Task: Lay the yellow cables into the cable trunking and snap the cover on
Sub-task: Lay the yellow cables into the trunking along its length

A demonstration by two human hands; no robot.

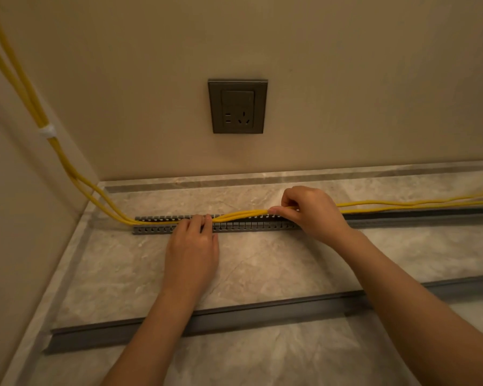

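A grey slotted cable trunking (251,225) lies on the marble floor, parallel to the far wall. Several yellow cables (234,215) come down the left wall, enter the trunking's left end and lie inside it up to my left hand. My left hand (191,243) presses its fingertips on the cables in the channel. To its right the cables rise out of the trunking into my right hand (308,211), which pinches them just above the channel. Beyond that hand they trail off right over the floor. The long grey cover (234,316) lies loose on the floor nearer to me, partly under my forearms.
A dark wall socket (237,106) sits on the far wall above the trunking. A white tie (47,131) bundles the cables on the left wall. The walls meet in a corner at the far left.
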